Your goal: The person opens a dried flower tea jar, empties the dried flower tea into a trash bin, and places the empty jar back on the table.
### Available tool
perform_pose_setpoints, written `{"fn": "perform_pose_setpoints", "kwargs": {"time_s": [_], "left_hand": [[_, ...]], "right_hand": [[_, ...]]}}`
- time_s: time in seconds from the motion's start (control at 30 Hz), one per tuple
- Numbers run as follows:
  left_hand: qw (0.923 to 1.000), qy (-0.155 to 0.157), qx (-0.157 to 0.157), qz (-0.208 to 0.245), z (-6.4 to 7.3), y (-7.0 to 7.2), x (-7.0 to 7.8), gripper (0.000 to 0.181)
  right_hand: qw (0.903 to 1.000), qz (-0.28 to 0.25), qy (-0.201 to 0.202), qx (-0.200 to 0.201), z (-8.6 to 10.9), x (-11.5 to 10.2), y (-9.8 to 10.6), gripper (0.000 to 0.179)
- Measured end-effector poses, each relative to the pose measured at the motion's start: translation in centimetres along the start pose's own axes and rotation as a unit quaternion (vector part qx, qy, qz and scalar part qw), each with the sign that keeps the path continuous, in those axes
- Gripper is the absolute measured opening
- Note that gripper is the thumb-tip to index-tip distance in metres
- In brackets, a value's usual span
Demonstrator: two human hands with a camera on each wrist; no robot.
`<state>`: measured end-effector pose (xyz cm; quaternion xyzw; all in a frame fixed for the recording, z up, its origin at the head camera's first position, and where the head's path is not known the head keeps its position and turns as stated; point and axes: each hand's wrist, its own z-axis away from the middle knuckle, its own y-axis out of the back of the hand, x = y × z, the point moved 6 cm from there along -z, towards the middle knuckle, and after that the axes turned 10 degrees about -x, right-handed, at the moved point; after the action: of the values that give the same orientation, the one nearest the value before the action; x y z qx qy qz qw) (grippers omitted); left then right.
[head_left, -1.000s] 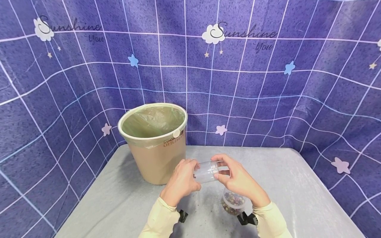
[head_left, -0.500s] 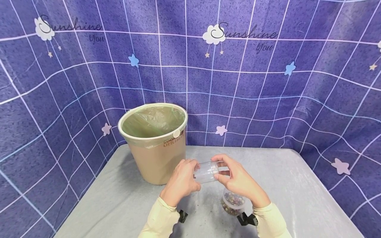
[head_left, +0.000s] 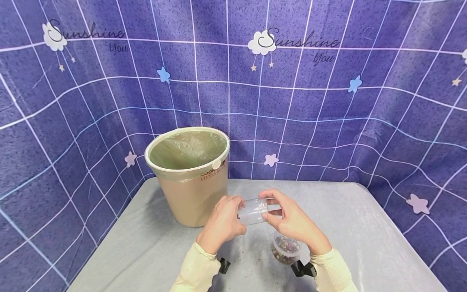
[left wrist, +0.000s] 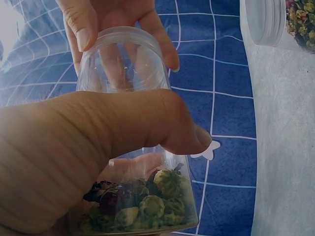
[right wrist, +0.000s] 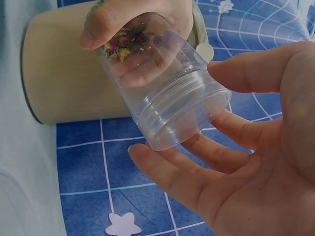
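A clear plastic jar (head_left: 252,211) lies nearly sideways between both hands above the table. My left hand (head_left: 223,219) grips its base end, thumb across the wall in the left wrist view. Dried flower buds (left wrist: 151,206), greenish with some dark red, have gathered at that base. At the jar's ridged top end, the fingers and thumb of my right hand (head_left: 290,215) curve round the clear rim; the right wrist view shows its thumb at the edge. Below the right wrist stands a second jar (head_left: 284,252) of dried buds with a translucent lid (left wrist: 269,22).
A tan bin (head_left: 193,198) lined with a green plastic bag (head_left: 186,150) stands at the back left, close behind the left hand. Small dark crumbs dot the grey table (head_left: 343,227) under the hands. A purple gridded curtain (head_left: 292,101) encloses the back and sides.
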<state>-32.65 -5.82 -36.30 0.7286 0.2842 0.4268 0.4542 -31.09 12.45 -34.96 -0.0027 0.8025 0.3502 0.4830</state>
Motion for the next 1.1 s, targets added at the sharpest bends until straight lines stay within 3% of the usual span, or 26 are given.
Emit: {"fn": "perform_pose_setpoints", "kwargs": {"time_s": [0.6,0.87,1.1], "left_hand": [[1.0,0.001,0.0,-0.005,0.1,0.1,0.2,0.05],[1.0,-0.002,0.003,-0.007,0.1,0.1,0.3,0.051],[1.0,0.003,-0.002,-0.007,0.0,0.1,0.2,0.05]], "right_hand": [[0.9948,0.075,-0.038,0.058,-0.2,0.6,0.3,0.032],[0.9929,0.062,-0.078,0.065,-0.2,1.1,0.1,0.03],[0.993,-0.004,-0.102,0.059,-0.4,1.4,-0.5,0.031]]}}
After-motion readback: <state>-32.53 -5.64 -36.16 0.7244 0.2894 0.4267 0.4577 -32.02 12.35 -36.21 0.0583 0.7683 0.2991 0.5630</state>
